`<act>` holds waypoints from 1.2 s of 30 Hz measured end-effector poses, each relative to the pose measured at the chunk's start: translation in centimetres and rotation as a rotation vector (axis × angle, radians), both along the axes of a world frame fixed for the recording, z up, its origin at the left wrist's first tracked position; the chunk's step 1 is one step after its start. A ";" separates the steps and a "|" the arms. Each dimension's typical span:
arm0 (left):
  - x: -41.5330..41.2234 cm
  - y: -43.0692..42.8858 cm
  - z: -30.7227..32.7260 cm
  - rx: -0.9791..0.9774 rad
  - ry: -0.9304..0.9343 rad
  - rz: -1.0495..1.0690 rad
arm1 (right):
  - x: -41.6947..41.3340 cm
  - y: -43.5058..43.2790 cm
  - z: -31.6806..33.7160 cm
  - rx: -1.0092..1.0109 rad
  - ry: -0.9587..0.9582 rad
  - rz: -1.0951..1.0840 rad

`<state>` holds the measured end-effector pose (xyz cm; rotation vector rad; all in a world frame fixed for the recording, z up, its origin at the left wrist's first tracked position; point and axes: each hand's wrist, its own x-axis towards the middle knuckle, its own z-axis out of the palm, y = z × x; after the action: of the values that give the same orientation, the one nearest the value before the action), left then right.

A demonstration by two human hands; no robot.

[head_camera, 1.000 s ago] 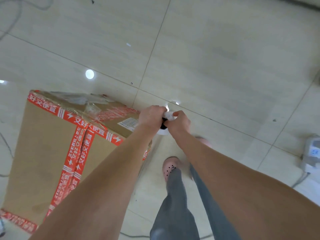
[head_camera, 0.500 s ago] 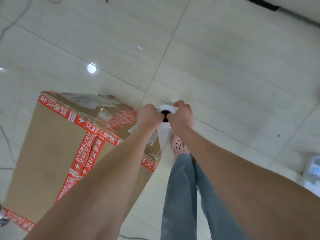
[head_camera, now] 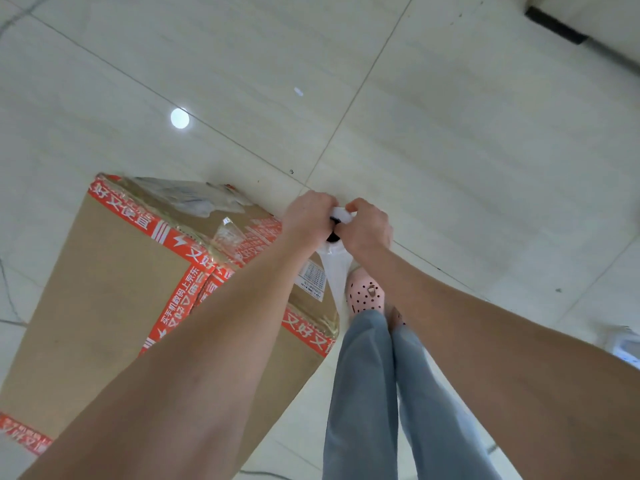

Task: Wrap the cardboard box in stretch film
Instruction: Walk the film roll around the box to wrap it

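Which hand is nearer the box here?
Left. The left hand grips the roll just beside the box; the right hand grips its other side, farther out over the floor.

The cardboard box stands left of the film roll.

Glossy pale tiled floor with round light reflection.

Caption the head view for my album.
The left hand and right hand grip a stretch film roll beside the red-taped cardboard box.
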<state>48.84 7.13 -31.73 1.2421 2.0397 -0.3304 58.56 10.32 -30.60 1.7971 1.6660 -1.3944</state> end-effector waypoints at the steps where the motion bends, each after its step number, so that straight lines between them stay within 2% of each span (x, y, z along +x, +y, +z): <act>1: -0.2 0.1 0.0 0.002 0.001 0.019 | -0.2 0.3 0.1 0.020 -0.002 0.055; 5: -1.4 0.1 0.0 0.028 -0.047 0.274 | -1.5 1.4 0.3 0.100 0.074 0.166; 8: -2.8 -0.3 0.1 0.040 -0.095 0.562 | -2.9 1.7 0.4 0.116 0.062 0.169; 11: -4.0 -0.9 0.7 -0.008 -0.186 0.872 | -4.0 1.7 0.7 -0.059 0.020 0.005; 13: -4.3 -1.0 1.0 -0.052 -0.261 0.984 | -4.7 1.8 0.7 -0.105 0.055 -0.082; 15: -4.5 -0.6 0.8 -0.067 -0.282 0.932 | -5.2 2.2 0.6 -0.079 0.063 -0.098; 20: -5.1 2.1 0.8 -0.019 -0.090 0.392 | -5.3 3.8 0.6 -0.048 0.034 0.022; 25: -5.5 4.6 0.9 -0.045 -0.026 0.226 | -6.3 5.7 0.3 -0.015 0.029 0.176; 29: -6.8 4.7 0.3 -0.015 -0.014 0.434 | -7.9 7.2 0.1 0.008 0.054 0.248; 34: -9.3 3.5 0.1 -0.010 -0.021 0.827 | -10.9 7.4 -0.1 0.014 0.189 0.173; 36: -10.1 2.9 0.0 -0.022 -0.021 0.988 | -12.1 7.3 -0.2 -0.013 0.183 0.210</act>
<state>38.71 10.07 -31.75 0.1183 2.3370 0.1357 46.50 17.65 -30.85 1.4747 1.8700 -1.5080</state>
